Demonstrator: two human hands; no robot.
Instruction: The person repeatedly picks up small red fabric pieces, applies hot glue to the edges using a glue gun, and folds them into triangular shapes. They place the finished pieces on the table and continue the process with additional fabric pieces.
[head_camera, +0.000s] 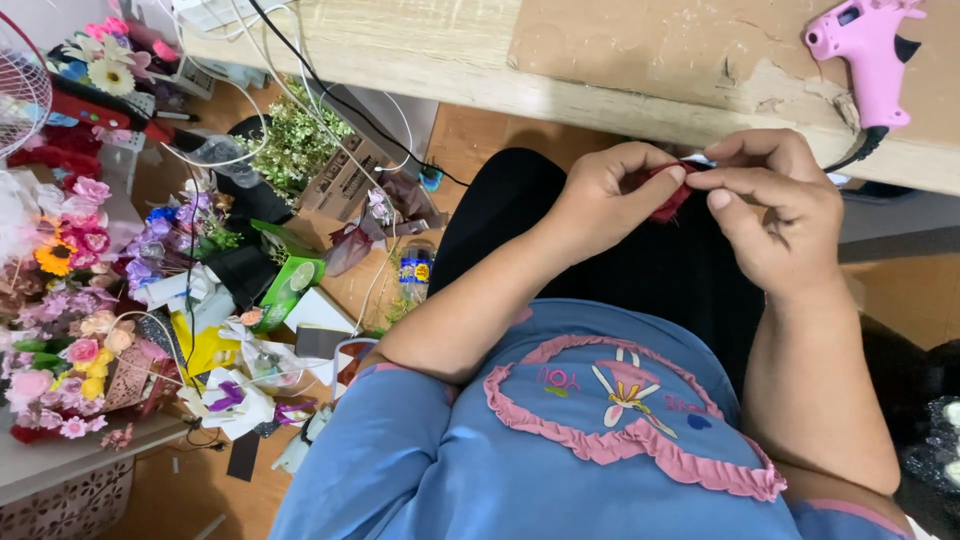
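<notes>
Seen from the head camera, both hands meet in the upper right of the frame, just below the wooden bench (640, 100) edge. The left hand (605, 200) and right hand (775, 215) pinch a small dark red scrap (672, 200) (mostly hidden), fingers closed on it. A pink glue gun (868, 50) rests above.

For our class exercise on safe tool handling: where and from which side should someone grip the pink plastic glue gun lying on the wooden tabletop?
Grip the pink plastic glue gun by its handle, probably coming from the table's near edge, since that is where the corded handle points.
</notes>
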